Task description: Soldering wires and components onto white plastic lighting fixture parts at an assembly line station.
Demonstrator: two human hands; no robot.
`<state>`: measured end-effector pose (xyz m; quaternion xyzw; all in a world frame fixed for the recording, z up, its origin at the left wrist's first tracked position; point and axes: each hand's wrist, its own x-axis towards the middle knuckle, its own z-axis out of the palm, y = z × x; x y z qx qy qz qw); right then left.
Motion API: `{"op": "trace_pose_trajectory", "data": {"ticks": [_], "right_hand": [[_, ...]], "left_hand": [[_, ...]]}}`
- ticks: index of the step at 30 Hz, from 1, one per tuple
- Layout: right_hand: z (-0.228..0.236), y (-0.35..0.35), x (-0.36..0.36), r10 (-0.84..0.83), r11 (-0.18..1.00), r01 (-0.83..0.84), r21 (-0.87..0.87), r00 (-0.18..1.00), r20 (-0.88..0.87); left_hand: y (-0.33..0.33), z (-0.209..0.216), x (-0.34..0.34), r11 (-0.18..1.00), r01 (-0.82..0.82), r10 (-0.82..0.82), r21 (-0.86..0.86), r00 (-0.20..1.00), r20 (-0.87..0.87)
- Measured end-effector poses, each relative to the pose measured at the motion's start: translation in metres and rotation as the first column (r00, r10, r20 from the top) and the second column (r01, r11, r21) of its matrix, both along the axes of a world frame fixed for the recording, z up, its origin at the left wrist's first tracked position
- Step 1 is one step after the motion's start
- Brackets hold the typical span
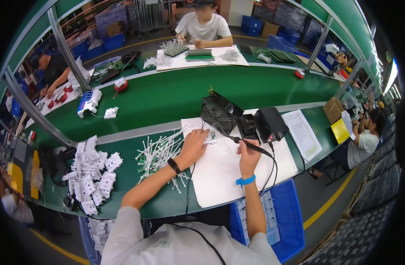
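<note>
White piece (210,138) sits near side of fan (220,115), at left hand (194,146) (can't tell grip or axis); right hand (248,160), farther off, holds soldering iron (261,150).

Lower R, grey floor (309,195) is marked w/ yellow line (319,215); upper R, lit lamp (391,76) is seen; mid-frame, green worktop (167,90) is flanked by metal posts (319,44).

The view is bright, a lamp (391,77) glaring at right, edges bending into black.
</note>
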<state>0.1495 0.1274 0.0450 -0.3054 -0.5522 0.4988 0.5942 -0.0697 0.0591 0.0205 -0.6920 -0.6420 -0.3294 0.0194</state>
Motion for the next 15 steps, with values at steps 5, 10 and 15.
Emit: {"op": "trace_pose_trajectory", "data": {"ticks": [5,10,15], "right_hand": [[-0.018,0.012,-0.016,-0.004,1.0,0.002,0.014,0.989,0.146],[-0.04,0.023,-0.023,-0.007,1.0,0.006,0.003,0.989,0.148],[-0.039,0.017,-0.031,0.015,0.999,-0.013,-0.05,0.998,0.056]], "left_hand": [[0.0,-0.008,-0.011,0.999,0.044,-0.044,-0.018,0.999,0.008],[0.0,-0.01,-0.009,0.998,0.07,-0.07,0.0,0.997,-0.018],[-0.001,-0.005,-0.006,0.998,0.062,-0.062,-0.027,0.998,-0.006]]}}
